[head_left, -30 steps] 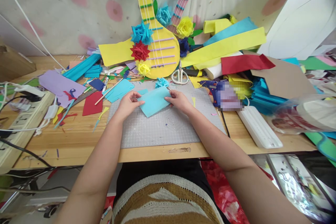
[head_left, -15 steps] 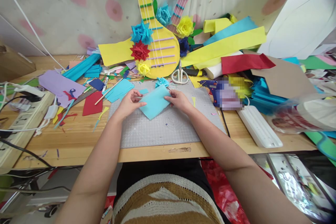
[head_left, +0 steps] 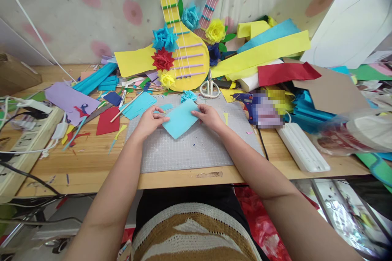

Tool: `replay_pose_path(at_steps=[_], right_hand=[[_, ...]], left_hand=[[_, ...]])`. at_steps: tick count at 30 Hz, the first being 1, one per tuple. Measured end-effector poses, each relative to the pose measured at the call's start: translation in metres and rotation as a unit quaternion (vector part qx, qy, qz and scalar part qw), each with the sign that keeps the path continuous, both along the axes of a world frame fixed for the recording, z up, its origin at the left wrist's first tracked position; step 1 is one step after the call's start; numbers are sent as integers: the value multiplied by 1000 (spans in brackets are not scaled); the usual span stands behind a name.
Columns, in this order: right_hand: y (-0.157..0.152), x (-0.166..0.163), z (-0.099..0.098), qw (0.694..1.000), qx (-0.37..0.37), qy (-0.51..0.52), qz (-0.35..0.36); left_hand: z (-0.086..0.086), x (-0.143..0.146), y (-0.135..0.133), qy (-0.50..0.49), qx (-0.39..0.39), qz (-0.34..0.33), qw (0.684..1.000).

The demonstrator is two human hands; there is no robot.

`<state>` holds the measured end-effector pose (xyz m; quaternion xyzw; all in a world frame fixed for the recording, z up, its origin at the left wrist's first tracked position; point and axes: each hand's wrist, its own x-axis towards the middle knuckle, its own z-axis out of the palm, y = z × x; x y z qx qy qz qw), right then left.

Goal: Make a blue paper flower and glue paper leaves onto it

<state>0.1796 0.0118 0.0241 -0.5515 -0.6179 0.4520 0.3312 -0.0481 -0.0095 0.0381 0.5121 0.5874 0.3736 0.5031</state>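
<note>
A light blue sheet of crepe paper (head_left: pixel 181 121) is held just above the grey cutting mat (head_left: pixel 196 157), its lower corner pointing towards me. My right hand (head_left: pixel 210 116) pinches its right edge between thumb and fingers. At the opposite edge, my left hand (head_left: pixel 150 120) has its thumb and bent fingers closed on the paper; the fingertips are partly hidden. Behind the sheet sits a small blue paper flower (head_left: pixel 188 96), partly covered by it. White-handled scissors (head_left: pixel 210 89) lie just beyond, at the mat's far edge. A stack of blue paper pieces (head_left: pixel 139 105) lies left of the mat.
A yellow paper-covered instrument (head_left: pixel 194 55) with paper flowers leans against the curtain. Rolled crepe paper (head_left: pixel 266 51) is heaped at the back right. A blue glue gun (head_left: pixel 245 98) and white power strip (head_left: pixel 303 147) lie right; another strip (head_left: pixel 30 138) with cables lies left.
My left thumb has shifted slightly towards the paper's left edge, and the sheet has tilted a little. My right hand stays almost still.
</note>
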Motion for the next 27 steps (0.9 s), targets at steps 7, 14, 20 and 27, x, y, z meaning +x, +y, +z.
replay_pose_path(at_steps=[7, 14, 20, 27], right_hand=[[-1, -2, 0, 1000, 2, -14, -15], [1, -5, -4, 1000, 0, 4, -26], [3, -7, -7, 996, -20, 87, -27], [7, -6, -15, 997, 1, 68, -37]], left_hand=[[0, 3, 1, 4, -11, 3, 1000], [-12, 7, 4, 37, 25, -13, 999], [-13, 11, 5, 0, 17, 7, 1000], [-5, 14, 3, 6, 5, 15, 1000]])
